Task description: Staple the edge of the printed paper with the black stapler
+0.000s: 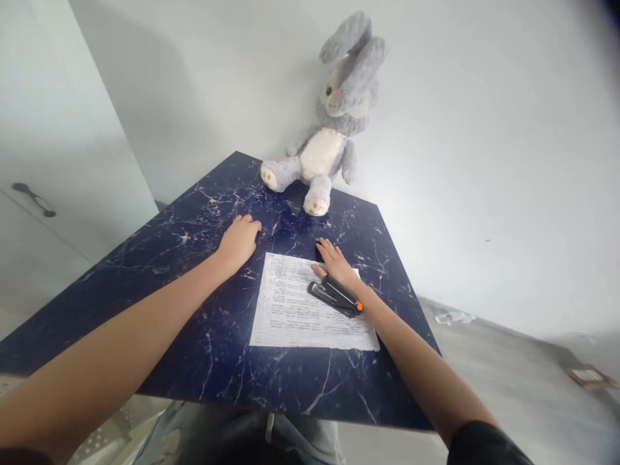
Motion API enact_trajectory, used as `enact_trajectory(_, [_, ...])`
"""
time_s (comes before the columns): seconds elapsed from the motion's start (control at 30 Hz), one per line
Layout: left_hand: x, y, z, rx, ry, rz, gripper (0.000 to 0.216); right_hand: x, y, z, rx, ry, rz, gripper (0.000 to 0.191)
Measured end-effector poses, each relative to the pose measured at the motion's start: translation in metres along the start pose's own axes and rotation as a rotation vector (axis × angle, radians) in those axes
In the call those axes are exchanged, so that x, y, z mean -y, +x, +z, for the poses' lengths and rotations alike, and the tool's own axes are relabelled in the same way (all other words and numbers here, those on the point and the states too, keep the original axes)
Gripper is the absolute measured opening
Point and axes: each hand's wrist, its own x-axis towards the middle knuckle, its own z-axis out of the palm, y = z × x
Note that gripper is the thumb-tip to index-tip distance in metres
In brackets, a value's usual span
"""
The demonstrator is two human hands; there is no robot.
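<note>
A black stapler [335, 296] with an orange spot at one end lies on a white printed sheet of paper [290, 323]. My right hand [338, 263] rests flat at the paper's far edge, fingers stretched out and thumb apart, just beyond the stapler. Its wrist is close to the stapler's orange end. A small dark patch shows beside the fingertips; I cannot tell whether it is shadow. Left of the paper, my left hand [239, 242] rests on the dark blue marbled table [217, 349] with fingers curled under. Nothing shows in it, though its palm side is hidden.
A grey plush rabbit [323, 152] sits at the table's far corner against the white wall [475, 142]. To the left stands a white cabinet [53, 129] with a dark handle [33, 199]. Clear plastic [455, 318] and a brown box [591, 376] are on the floor at right.
</note>
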Motion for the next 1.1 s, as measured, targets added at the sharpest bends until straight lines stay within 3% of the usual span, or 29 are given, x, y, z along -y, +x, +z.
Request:
enact_trajectory(0.13, [0.008, 0.003, -0.013, -0.136, -0.023, -0.073, 0.040, 0.039, 0.047, 0.009, 0.018, 0.023, -0.087, 0.075])
enact_trajectory(0.23, [0.008, 0.005, -0.034, -0.331, -0.044, -0.138, 0.046, 0.085, 0.085, 0.017, 0.033, 0.061, -0.144, 0.070])
enact_trajectory(0.33, [0.006, 0.008, -0.052, -0.523, -0.135, -0.151, 0.040, 0.130, 0.116, 0.022, 0.060, 0.095, -0.216, 0.062])
enact_trajectory(0.5, [0.003, 0.008, -0.059, -0.577, -0.217, -0.142, 0.027, 0.161, 0.132, 0.024, 0.046, 0.123, -0.305, 0.048])
enact_trajectory(0.67, [0.001, 0.007, -0.057, -0.578, -0.207, -0.121, 0.025, 0.153, 0.121, 0.024, 0.002, 0.130, -0.315, 0.059])
enact_trajectory(0.8, [-0.008, 0.003, -0.051, -0.518, -0.323, -0.034, 0.025, 0.122, 0.084, 0.022, -0.026, 0.133, -0.241, 0.056])
enact_trajectory(0.97, [-0.041, -0.013, -0.029, -0.223, -0.617, 0.041, 0.025, 0.064, 0.022, 0.014, -0.087, 0.139, -0.070, 0.055])
enact_trajectory(1.1, [-0.068, -0.030, -0.014, 0.024, -0.689, 0.148, 0.019, 0.049, -0.011, -0.002, -0.235, 0.284, -0.010, 0.045])
